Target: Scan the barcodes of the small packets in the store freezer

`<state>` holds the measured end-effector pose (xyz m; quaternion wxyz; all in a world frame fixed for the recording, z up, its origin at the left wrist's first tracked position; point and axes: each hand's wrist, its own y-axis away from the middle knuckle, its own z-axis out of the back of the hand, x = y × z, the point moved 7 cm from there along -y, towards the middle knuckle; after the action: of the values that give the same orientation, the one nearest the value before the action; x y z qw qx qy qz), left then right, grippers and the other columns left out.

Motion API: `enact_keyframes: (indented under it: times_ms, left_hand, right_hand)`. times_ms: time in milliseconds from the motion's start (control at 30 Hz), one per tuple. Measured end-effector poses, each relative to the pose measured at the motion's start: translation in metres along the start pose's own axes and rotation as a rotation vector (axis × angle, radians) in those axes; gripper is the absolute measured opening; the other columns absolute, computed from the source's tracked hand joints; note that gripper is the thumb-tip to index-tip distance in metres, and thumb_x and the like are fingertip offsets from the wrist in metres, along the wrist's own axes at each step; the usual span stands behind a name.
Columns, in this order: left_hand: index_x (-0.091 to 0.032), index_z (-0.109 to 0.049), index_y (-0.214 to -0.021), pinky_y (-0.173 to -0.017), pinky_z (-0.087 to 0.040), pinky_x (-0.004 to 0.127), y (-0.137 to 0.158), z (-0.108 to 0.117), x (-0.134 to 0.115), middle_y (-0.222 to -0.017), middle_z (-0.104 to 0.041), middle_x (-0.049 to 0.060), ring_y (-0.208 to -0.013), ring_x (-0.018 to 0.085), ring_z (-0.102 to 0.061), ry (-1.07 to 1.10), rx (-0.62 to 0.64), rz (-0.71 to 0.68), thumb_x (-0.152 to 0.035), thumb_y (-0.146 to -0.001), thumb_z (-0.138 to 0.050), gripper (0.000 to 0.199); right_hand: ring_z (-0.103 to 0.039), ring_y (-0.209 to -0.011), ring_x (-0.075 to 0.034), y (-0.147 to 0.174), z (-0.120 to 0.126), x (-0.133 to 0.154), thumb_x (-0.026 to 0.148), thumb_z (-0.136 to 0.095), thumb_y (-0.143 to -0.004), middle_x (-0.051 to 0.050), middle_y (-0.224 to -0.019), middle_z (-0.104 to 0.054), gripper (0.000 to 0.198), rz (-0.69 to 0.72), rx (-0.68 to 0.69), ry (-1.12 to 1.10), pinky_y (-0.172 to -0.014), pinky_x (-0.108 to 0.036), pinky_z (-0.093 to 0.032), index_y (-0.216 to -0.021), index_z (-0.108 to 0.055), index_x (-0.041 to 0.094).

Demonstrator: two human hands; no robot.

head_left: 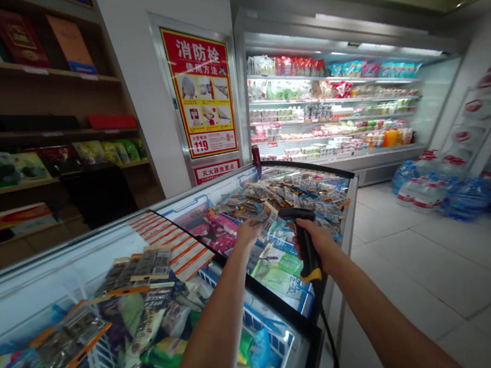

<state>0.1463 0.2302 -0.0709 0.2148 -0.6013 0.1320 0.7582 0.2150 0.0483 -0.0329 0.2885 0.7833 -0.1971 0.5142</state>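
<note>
My right hand (318, 238) is wrapped round the grip of a black and yellow barcode scanner (308, 254), its head pointing left toward my other hand. A black cable hangs from the scanner's lower end. My left hand (248, 232) reaches over the glass-topped chest freezer (305, 315), closed on a small flat packet (268, 217) whose label I cannot read. Beyond both hands lies a heap of similar packets (292, 193) on the glass. More brown packets with orange edges (73, 336) are spread on the near left part of the freezer.
Bagged frozen goods in blue baskets (265, 332) show through the glass. Shelves of boxes and packs (40, 132) rise at left. A lit refrigerated display (330, 106) stands behind. Bottled water packs (464, 197) sit on the tiled floor at right.
</note>
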Motion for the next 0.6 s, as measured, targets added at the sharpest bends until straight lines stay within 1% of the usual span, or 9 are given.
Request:
enact_keyframes:
  times_ms: [100, 200, 300, 433, 600]
  left_hand:
    - [-0.019, -0.058, -0.086, -0.067, -0.047, 0.029, 0.000, 0.014, 0.009, -0.074, -0.062, 0.003, -0.070, 0.014, -0.059, 0.236, -0.037, 0.102, -0.025, -0.078, -0.048, 0.014]
    - [-0.019, -0.055, -0.089, -0.067, -0.048, 0.028, 0.000, 0.016, 0.016, -0.074, -0.060, 0.001, -0.064, 0.011, -0.058, 0.452, -0.031, 0.172, -0.021, -0.080, -0.046, 0.013]
    - [-0.020, -0.054, -0.088, -0.069, -0.049, 0.028, 0.000, 0.014, 0.019, -0.074, -0.059, 0.001, -0.063, 0.009, -0.058, 0.627, -0.018, 0.212, -0.018, -0.080, -0.047, 0.011]
    - [-0.021, -0.052, -0.086, -0.069, -0.048, 0.028, -0.001, 0.013, 0.022, -0.076, -0.059, 0.001, -0.062, 0.009, -0.058, 0.774, -0.027, 0.256, -0.017, -0.080, -0.048, 0.009]
    - [-0.021, -0.052, -0.084, -0.071, -0.049, 0.032, -0.003, 0.014, 0.025, -0.078, -0.058, 0.000, -0.063, 0.011, -0.058, 0.868, -0.042, 0.267, -0.014, -0.078, -0.050, 0.010]
  right_hand:
    - [-0.046, -0.036, -0.009, 0.003, -0.015, -0.003, 0.037, -0.053, -0.073, 0.003, -0.047, -0.051, 0.021, 0.005, 0.041, -0.020, -0.032, -0.020, -0.038, -0.073, -0.052, 0.016]
    - [-0.046, -0.036, -0.009, 0.006, -0.022, -0.005, 0.036, -0.052, -0.074, 0.003, -0.047, -0.051, 0.020, 0.001, 0.049, -0.026, -0.031, -0.020, -0.037, -0.074, -0.052, 0.016]
    - [-0.047, -0.036, -0.009, 0.007, -0.022, -0.012, 0.037, -0.052, -0.074, 0.003, -0.047, -0.051, 0.021, -0.029, 0.061, -0.024, -0.032, -0.020, -0.038, -0.074, -0.052, 0.016]
    - [-0.046, -0.036, -0.008, 0.008, -0.019, -0.021, 0.039, -0.052, -0.074, 0.004, -0.048, -0.051, 0.023, -0.069, 0.084, -0.022, -0.032, -0.020, -0.037, -0.074, -0.052, 0.017]
    - [-0.046, -0.035, -0.008, 0.008, -0.020, -0.024, 0.040, -0.052, -0.074, 0.004, -0.047, -0.050, 0.023, -0.066, 0.094, -0.007, -0.032, -0.020, -0.037, -0.072, -0.051, 0.017]
